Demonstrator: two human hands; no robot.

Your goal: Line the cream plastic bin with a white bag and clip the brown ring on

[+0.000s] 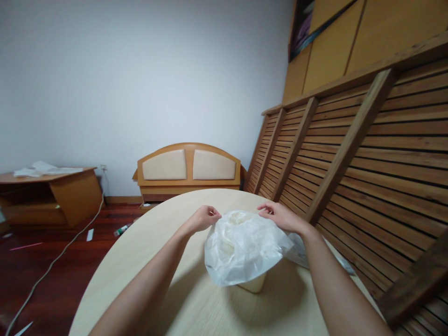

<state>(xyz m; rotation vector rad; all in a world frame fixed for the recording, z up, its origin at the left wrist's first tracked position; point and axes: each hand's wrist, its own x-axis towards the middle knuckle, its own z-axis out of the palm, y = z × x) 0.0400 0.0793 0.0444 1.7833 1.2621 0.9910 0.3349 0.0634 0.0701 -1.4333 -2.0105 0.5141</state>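
A translucent white plastic bag (pixel 248 247) lies draped over a pale yellow object (pixel 255 283) on the round table. Only a rounded lower corner of that object shows below the bag; the rest is covered, so its kind is unclear. My left hand (pixel 206 218) pinches the bag's far left edge between thumb and fingers. At the far right edge, my right hand (pixel 276 214) has its thumb and fingers closed on the bag's rim. Between the two hands the film is crumpled.
Beneath the bag is a round light-wood table (pixel 140 261). More clear plastic (pixel 297 249) lies by my right forearm. A slatted wooden frame (pixel 336 177) leans along the right side. Behind are a headboard (pixel 189 165) and, left, a low desk (pixel 75 196); a cable (pixel 61 254) crosses the floor.
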